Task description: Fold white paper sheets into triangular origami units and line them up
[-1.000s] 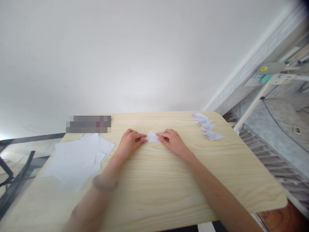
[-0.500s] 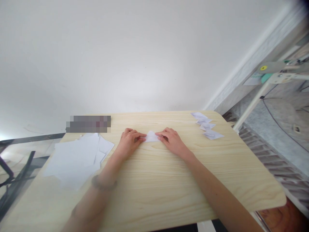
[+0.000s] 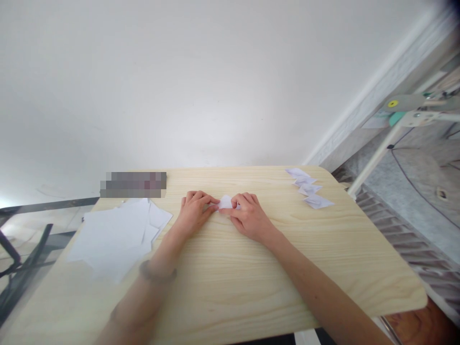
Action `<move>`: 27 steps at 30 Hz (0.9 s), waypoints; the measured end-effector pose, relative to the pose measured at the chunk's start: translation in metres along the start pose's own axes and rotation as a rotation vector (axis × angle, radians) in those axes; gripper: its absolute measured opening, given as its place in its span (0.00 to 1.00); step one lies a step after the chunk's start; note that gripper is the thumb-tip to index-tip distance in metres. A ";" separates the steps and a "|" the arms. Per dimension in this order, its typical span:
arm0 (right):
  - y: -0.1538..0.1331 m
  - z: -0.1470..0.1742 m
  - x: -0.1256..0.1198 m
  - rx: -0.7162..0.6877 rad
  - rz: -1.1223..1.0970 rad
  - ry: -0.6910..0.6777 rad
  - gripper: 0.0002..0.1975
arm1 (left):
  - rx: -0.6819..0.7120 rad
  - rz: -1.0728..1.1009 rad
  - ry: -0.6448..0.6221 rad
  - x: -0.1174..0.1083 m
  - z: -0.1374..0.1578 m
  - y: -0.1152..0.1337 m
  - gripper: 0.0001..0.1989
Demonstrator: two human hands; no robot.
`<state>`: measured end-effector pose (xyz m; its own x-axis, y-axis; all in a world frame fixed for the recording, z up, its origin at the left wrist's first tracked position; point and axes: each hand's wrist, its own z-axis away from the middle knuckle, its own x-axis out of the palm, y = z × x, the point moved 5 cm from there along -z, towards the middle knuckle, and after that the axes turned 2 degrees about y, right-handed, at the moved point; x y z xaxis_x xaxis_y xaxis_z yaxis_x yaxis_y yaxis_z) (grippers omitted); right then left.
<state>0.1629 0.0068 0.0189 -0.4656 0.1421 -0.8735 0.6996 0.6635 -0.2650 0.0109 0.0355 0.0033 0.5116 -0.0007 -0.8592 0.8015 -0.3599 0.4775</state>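
Note:
A small folded piece of white paper [image 3: 225, 201] lies on the wooden table between my two hands. My left hand [image 3: 195, 209] pinches its left end, thumb and fingertips together. My right hand [image 3: 250, 216] is over its right part, with one finger stretched along the near edge and the others curled. That hand hides the paper's right end. Several folded paper pieces [image 3: 315, 201] lie in an overlapping row at the far right of the table.
Loose white sheets [image 3: 111, 235] lie in a pile on the left of the table [image 3: 230, 287]. Behind them is a blurred-out dark patch [image 3: 132, 185]. A white wall [image 3: 215, 86] stands behind the table, and a pale metal frame [image 3: 377, 153] rises at the right.
My right hand has shifted left over the paper, a finger now reaching along its near edge. The left hand stays at the left end.

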 end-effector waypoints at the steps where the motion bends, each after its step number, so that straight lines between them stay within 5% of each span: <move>1: -0.001 0.000 0.001 -0.009 0.000 -0.007 0.13 | -0.001 0.000 0.001 0.000 0.000 0.000 0.11; 27: 0.053 0.012 -0.016 0.091 -0.157 0.018 0.12 | -0.012 0.001 -0.007 0.001 -0.001 -0.003 0.12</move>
<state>0.2143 0.0309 0.0141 -0.5822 0.0553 -0.8112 0.6630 0.6097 -0.4343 0.0090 0.0377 0.0014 0.5103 -0.0075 -0.8599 0.8047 -0.3486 0.4806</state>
